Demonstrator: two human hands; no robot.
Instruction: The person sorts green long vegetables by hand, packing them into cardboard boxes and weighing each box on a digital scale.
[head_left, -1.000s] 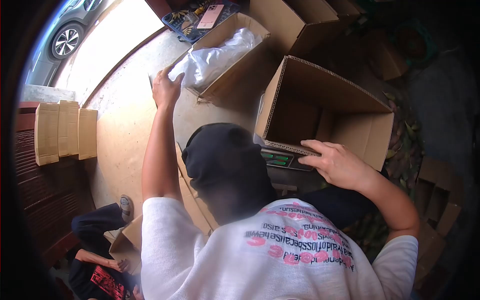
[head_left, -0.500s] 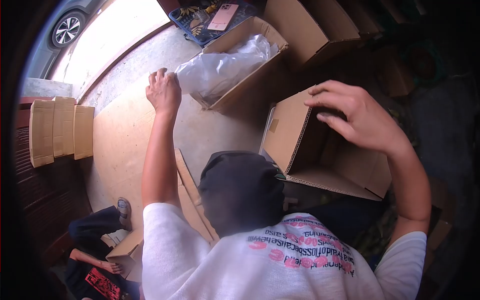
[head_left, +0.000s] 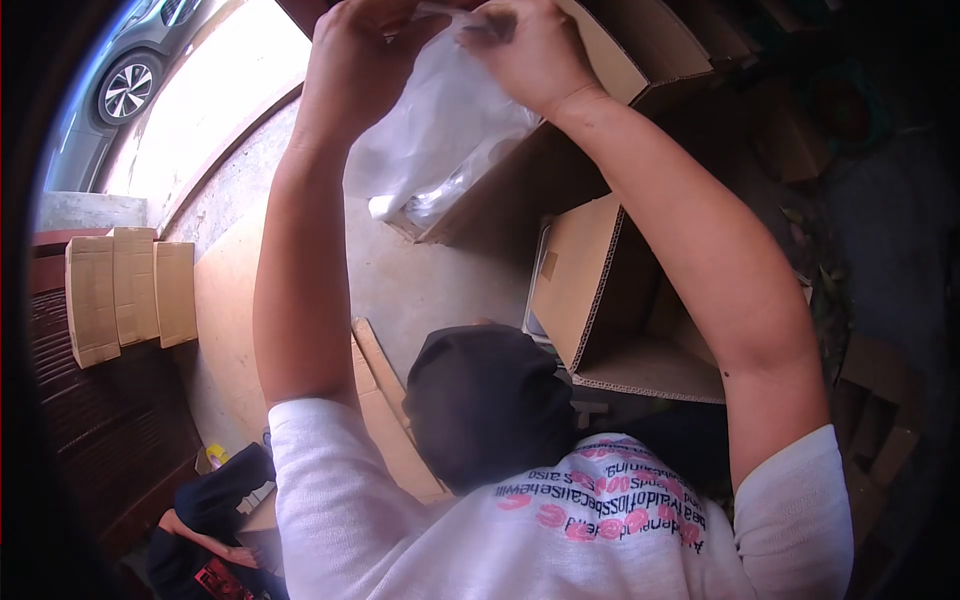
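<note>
A clear plastic bag (head_left: 430, 130) hangs stretched between my hands at the top of the view. My left hand (head_left: 365, 60) grips its upper left edge, with the fingertips partly cut off by the frame. My right hand (head_left: 525, 50) pinches the bag's upper right edge, fingers folded together. Below the bag stands a long open cardboard box (head_left: 478, 205); more crumpled plastic (head_left: 440, 195) shows at its near end. Under my right forearm, a larger cardboard box (head_left: 575, 285) lies with its opening facing right.
Several small upright cartons (head_left: 135, 290) stand at the left on dark slatted wood. Flat cardboard strips (head_left: 385, 400) lie beside the dark head covering (head_left: 490, 405). Another person's arm (head_left: 215, 540) shows at the lower left. More open cartons (head_left: 660, 40) are at upper right.
My right hand has left the larger box and moved up and left to the plastic bag. My left hand has risen. The bag is now lifted and spread between both hands.
</note>
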